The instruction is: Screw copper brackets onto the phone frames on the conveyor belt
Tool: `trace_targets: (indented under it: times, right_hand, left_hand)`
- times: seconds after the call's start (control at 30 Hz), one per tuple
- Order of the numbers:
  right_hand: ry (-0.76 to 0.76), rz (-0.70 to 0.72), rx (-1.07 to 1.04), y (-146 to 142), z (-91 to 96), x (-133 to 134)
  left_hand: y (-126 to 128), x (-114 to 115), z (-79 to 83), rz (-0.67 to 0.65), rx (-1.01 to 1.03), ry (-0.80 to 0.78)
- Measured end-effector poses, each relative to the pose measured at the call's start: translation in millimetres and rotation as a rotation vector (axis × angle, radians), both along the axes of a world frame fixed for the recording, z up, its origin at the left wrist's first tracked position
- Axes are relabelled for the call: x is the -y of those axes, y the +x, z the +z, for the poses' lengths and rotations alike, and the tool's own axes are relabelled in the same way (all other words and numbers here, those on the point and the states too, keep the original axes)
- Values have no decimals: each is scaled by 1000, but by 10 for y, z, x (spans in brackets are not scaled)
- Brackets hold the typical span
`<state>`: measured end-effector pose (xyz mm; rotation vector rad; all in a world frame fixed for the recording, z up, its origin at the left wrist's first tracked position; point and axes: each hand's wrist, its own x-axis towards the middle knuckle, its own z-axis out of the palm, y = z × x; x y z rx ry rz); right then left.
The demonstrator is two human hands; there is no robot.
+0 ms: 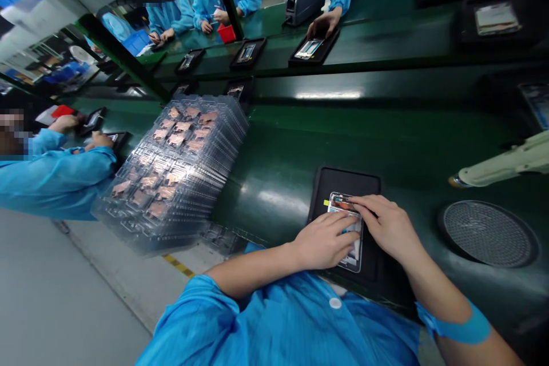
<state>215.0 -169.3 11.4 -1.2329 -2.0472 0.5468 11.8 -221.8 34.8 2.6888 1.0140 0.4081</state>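
Observation:
An opened phone with a pale frame lies on a black tray in front of me. A copper-coloured part shows inside its upper end, and a small yellow tab sticks out at the upper left edge. My left hand rests over the phone's middle, fingers spread and lying flat. Thumb and fingers of my right hand come together at the phone's upper right, touching beside the copper-coloured part. Whatever is between those fingertips is hidden.
Left of me stands a tall stack of clear plastic trays with copper-coloured pieces. A round mesh vent and a pale nozzle are at right. Beyond, a co-worker's hand touches another phone near a tape dispenser.

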Motion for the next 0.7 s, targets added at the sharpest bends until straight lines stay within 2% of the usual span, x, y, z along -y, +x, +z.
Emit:
trace_targets:
  times: [0.3, 0.5, 0.6, 0.7]
  right_hand:
    - [20, 9, 15, -9, -47, 28]
    - [60, -62, 62, -67, -87, 68]
    - [96, -68, 97, -85, -76, 101]
    - [197, -35, 66, -77, -54, 151]
  left_hand:
    - [10, -2, -40, 11, -7, -37]
    - [-31, -35, -6, 5, 15, -40]
    - [-81, -68, 6, 67, 28, -25]
    - [-121, -83, -11, 117, -4, 0]
